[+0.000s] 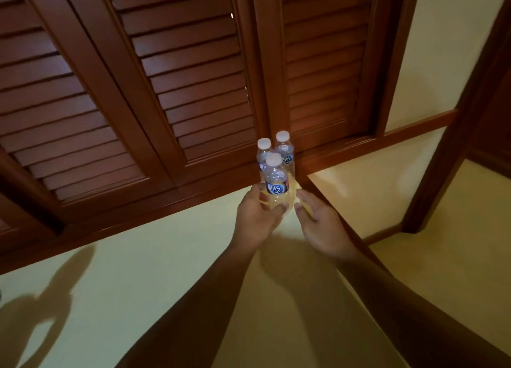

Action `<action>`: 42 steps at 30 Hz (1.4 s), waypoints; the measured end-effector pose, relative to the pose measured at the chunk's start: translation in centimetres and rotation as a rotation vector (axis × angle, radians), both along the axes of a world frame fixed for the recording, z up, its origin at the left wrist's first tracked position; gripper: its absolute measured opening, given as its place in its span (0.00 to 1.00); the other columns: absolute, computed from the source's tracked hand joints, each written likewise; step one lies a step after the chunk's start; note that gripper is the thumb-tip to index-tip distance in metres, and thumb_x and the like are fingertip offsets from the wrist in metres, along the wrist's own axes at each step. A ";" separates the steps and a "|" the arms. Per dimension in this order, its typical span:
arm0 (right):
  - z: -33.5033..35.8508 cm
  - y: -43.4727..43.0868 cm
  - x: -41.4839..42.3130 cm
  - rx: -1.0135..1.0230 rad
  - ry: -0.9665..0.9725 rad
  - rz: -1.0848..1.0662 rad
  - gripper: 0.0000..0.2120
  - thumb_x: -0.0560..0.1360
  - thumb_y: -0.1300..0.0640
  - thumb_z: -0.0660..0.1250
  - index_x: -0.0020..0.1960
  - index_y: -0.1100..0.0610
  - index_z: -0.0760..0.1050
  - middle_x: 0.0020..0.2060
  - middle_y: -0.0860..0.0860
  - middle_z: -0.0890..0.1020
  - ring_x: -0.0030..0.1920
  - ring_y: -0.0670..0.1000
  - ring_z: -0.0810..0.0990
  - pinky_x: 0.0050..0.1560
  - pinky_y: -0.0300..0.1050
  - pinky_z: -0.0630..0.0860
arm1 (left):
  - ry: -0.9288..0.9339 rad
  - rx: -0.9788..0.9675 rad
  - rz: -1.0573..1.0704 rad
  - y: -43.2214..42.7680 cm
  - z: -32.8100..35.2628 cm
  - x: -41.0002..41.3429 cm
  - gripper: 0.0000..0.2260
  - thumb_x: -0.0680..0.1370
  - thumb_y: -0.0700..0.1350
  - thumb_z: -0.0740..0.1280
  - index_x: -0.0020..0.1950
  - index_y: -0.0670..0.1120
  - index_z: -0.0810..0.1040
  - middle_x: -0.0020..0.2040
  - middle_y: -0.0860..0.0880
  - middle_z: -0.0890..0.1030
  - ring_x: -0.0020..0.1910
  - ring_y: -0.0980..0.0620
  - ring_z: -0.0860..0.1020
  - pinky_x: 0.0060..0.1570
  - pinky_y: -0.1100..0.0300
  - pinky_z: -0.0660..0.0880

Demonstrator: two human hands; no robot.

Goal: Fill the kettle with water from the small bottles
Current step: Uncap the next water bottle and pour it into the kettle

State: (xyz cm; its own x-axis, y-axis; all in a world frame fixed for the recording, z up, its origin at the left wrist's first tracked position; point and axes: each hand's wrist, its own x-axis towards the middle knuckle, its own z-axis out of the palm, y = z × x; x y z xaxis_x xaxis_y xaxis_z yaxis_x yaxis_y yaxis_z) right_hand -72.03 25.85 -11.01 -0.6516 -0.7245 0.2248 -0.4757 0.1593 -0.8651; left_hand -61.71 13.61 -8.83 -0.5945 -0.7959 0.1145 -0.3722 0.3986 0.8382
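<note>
Three small clear water bottles with white caps and blue labels stand together on the pale yellow floor by the wooden doors. The nearest bottle is in front; two more stand behind it, one on the left and one on the right. My left hand curls around the lower part of the nearest bottle, thumb and fingers touching it. My right hand is just to the right of that bottle, fingers spread, close to it. No kettle is in view.
Dark wooden louvred doors run across the back. A wooden door frame post stands at the right. The pale floor stretches left, with a shadow at the far left.
</note>
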 end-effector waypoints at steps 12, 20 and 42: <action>-1.9 0.1 -1.4 -0.043 -0.022 -0.065 0.18 0.82 0.60 0.60 0.72 0.54 0.71 0.65 0.45 0.77 0.62 0.37 0.74 0.65 0.30 0.68 | -0.055 -0.066 0.097 -1.7 -2.6 -6.7 0.23 0.75 0.53 0.79 0.64 0.47 0.76 0.53 0.49 0.82 0.49 0.51 0.81 0.45 0.61 0.71; -2.2 -0.3 -1.4 0.006 0.054 -0.084 0.21 0.83 0.56 0.60 0.75 0.54 0.68 0.66 0.42 0.74 0.66 0.37 0.69 0.62 0.23 0.59 | -0.056 -0.043 0.125 -1.4 -2.8 -7.7 0.19 0.75 0.53 0.78 0.58 0.44 0.80 0.49 0.51 0.82 0.48 0.53 0.79 0.45 0.61 0.71; -2.7 -0.3 -1.6 -0.002 0.169 -0.109 0.21 0.81 0.61 0.62 0.73 0.58 0.70 0.68 0.52 0.78 0.69 0.47 0.74 0.68 0.34 0.64 | -0.082 -0.040 0.121 -1.0 -2.6 -7.8 0.23 0.74 0.56 0.79 0.61 0.43 0.81 0.54 0.46 0.85 0.54 0.47 0.83 0.48 0.60 0.72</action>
State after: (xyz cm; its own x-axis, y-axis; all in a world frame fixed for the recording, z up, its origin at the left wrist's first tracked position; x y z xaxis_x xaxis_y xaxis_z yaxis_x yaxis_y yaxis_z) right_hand -73.59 25.51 -13.71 -0.6791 -0.6511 0.3390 -0.5940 0.2160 -0.7749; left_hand -69.55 12.57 -11.42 -0.5030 -0.8582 0.1029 -0.4864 0.3794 0.7871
